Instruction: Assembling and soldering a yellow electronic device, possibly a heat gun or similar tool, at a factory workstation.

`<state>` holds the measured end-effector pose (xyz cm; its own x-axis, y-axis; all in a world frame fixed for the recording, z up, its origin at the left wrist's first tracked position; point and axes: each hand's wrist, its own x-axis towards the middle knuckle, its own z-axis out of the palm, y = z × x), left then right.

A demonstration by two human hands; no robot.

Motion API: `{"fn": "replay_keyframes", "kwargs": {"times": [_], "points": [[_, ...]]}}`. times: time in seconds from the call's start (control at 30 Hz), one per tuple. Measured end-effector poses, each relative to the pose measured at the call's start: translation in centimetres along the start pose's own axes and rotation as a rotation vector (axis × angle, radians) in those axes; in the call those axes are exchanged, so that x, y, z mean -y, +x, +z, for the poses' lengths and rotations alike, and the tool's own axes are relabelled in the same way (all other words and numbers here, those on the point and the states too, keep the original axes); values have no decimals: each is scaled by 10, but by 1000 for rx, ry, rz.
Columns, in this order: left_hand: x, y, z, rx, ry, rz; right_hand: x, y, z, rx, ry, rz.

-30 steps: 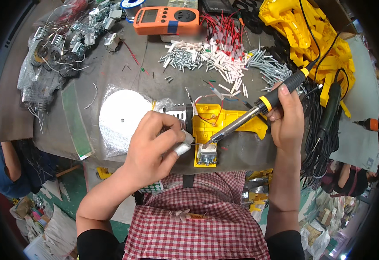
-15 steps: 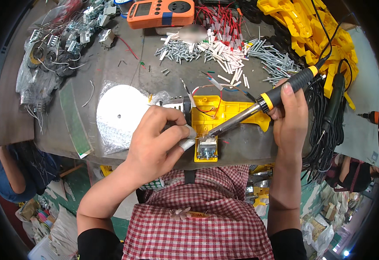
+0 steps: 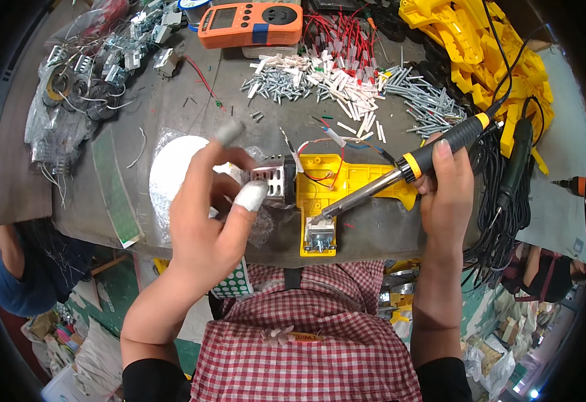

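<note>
My right hand (image 3: 447, 181) grips the black and yellow handle of a soldering iron (image 3: 368, 195). The iron's tip rests at the top of a small metal-framed switch (image 3: 320, 240), seated in the lower arm of a yellow plastic housing half (image 3: 367, 171). White wraps cover the fingertips of my left hand (image 3: 202, 218); its fingers are spread, with nothing visible in them. Just right of that hand, a perforated metal barrel (image 3: 274, 182) joins the housing. Thin wires (image 3: 336, 139) loop over the housing's top. A shiny white disc (image 3: 162, 173) lies partly hidden behind my left hand.
An orange multimeter (image 3: 251, 25) stands at the back. Beside it lie screws (image 3: 423, 100), white sleeves (image 3: 353, 90) and red wires (image 3: 340, 40). Yellow housings (image 3: 507, 67) pile up at far right, above black cables (image 3: 507, 201). Bagged metal parts (image 3: 72, 100) occupy the left.
My left hand has drawn back leftward from the switch and its fingers have opened out. The right hand holds the iron in nearly the same place, its tip still at the switch.
</note>
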<state>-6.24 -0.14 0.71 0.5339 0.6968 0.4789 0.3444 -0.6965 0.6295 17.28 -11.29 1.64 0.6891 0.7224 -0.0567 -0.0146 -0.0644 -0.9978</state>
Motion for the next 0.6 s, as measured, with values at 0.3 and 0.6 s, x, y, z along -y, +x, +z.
{"fn": "replay_keyframes", "kwargs": {"times": [0.3, 0.6], "points": [[-7, 3, 2, 397, -1172, -974, -2, -1, -2, 9, 5, -2], [-13, 13, 9, 648, -572, -790, -5, 1, -5, 33, 7, -21]]}}
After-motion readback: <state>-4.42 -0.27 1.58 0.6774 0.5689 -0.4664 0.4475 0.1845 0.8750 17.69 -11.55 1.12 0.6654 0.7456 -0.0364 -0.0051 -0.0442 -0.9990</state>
